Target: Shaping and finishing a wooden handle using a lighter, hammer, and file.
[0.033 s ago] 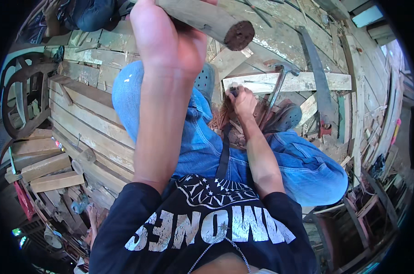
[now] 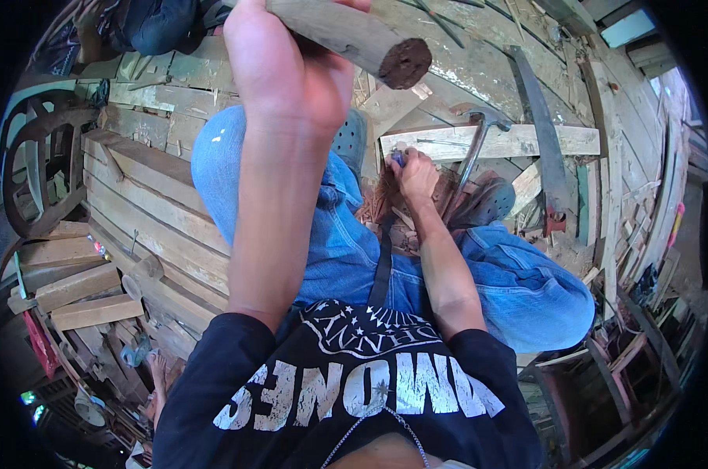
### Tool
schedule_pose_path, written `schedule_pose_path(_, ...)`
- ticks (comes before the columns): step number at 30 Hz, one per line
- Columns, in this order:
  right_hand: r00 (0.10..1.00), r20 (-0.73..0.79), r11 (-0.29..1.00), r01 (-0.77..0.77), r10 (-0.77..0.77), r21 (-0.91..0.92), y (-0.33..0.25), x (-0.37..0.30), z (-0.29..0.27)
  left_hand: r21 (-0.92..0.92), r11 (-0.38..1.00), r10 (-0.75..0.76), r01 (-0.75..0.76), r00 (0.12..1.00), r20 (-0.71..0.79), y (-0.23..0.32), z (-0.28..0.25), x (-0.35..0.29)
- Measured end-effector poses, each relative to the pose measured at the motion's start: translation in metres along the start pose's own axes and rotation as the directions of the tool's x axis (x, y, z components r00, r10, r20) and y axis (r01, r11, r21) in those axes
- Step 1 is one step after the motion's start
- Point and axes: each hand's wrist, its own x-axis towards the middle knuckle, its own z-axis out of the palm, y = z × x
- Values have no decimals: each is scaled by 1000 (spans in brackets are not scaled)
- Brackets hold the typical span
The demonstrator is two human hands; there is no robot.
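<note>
My left hand [image 2: 291, 70] is raised close to the camera, closed round a thick round piece of wood [image 2: 334, 33] with a dark, rough end. Its fingers are mostly hidden by the wood. Lower down, between my knees, my right hand [image 2: 419, 176] is closed on a small blue-handled tool [image 2: 399, 158]; its lower end is hidden. That hand is beside the left end of a pale wooden plank [image 2: 553, 141]. A claw hammer [image 2: 473, 156] leans across the plank just right of the hand, its head toward the far side. Thin nail-like rods [image 2: 445, 141] lie on the plank.
A handsaw [image 2: 541, 117] with a red handle lies across the plank's right part. Slatted wooden boards [image 2: 150, 203] and stacked blocks [image 2: 96, 310] are at left, beside a dark carved frame [image 2: 37, 164]. Another person [image 2: 154, 31] sits at far left. Wood scraps litter the floor.
The round wood has shifted very slightly left and down. A little more blue of the tool shows in my right hand.
</note>
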Motion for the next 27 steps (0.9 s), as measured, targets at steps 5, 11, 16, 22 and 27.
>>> schedule_pose_path(5, 996, 55, 998, -63, 64, -26, 6, 3, 4, -25, 997, -70, 73, 993, 89, 5, -7, -3)
schedule_pose_path(11, 991, 46, 993, -122, 122, -6, 7, 2, -2, 91, 993, -69, 77, 994, -87, 7, 3, -9)
schedule_pose_path(16, 971, -20, 971, -238, 238, 32, 9, 7, -8, 161, 982, -71, 96, 985, -154, -5, 17, -26)
schedule_pose_path(22, 967, -135, 975, -204, 214, 83, 59, 19, 8, 96, 958, -243, 272, 940, -239, -30, 46, -36)
schedule_pose_path(27, 978, -177, 994, -104, 109, 37, 70, 15, 17, 85, 950, -289, 301, 948, -132, -62, 47, -37)
